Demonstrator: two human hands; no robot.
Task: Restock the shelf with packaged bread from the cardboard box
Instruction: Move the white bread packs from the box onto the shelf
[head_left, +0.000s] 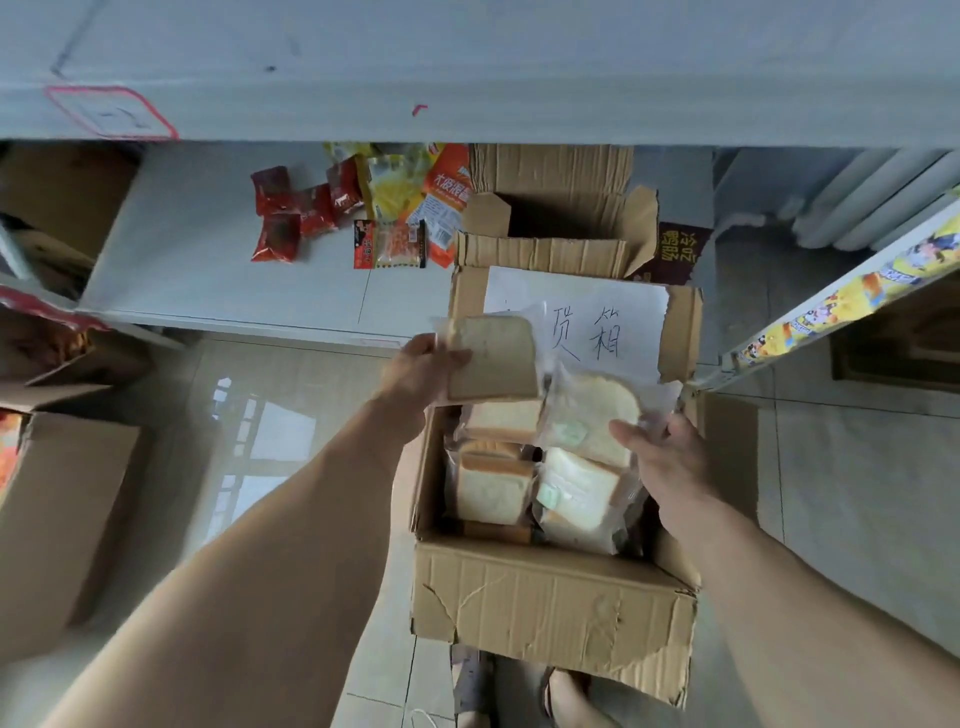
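Note:
An open cardboard box (550, 608) stands on the floor below me, with several clear-wrapped packs of sliced bread (493, 488) inside. My left hand (421, 369) grips one bread pack (493, 358) lifted above the box's far left corner. Over the box's right side, my right hand (660, 457) holds a second bread pack (592, 410) by its lower edge. A white paper with handwritten characters (582, 317) lies on the box's far flap. The grey shelf board (208, 260) lies ahead at the left, and a higher shelf (467, 67) spans the top.
Red, yellow and orange snack packets (363, 208) lie on the shelf board. A second open cardboard box (556, 208) stands behind the bread box. More cartons (62, 509) sit at the left. A shelf edge with a colourful strip (831, 301) runs at the right.

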